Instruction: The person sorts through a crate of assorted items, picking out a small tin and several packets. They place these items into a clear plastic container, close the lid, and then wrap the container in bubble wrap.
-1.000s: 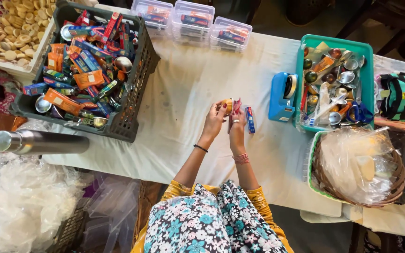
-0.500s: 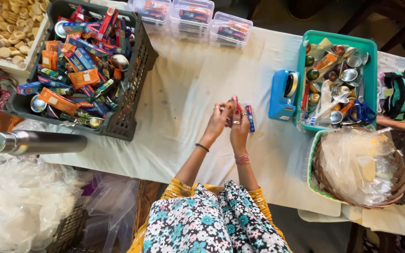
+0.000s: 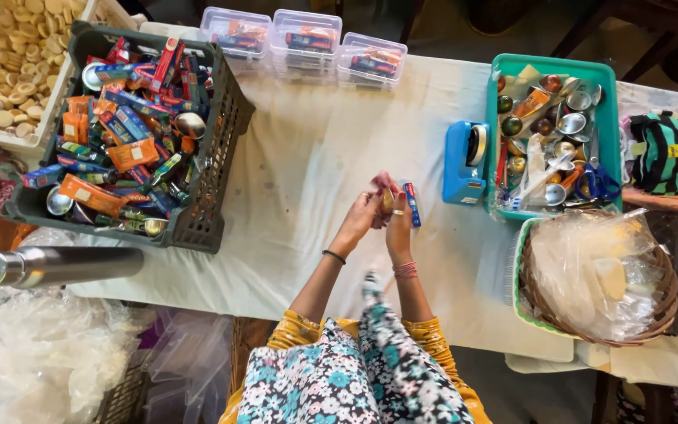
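1. Dark crate [image 3: 213, 169] of small packets far left, untouched.
2. Left hand [image 3: 361, 222] pinching small round golden piece [image 3: 387, 201] mid-table.
3. Right hand [image 3: 399, 228] curled onto same piece; blue stick [image 3: 411, 204] just beside.
4. Step, likely: assembling; next needs steady grip.

Single head view, worn on person's head, looked almost straight down from well above. Desk [image 3: 308, 180] filled frame centre; far edge ran along top, person's lap at near bottom. Dark crate [image 3: 221, 157] sat left, teal tray [image 3: 610, 102] right. Both hands were small, mid-frame. No second view.
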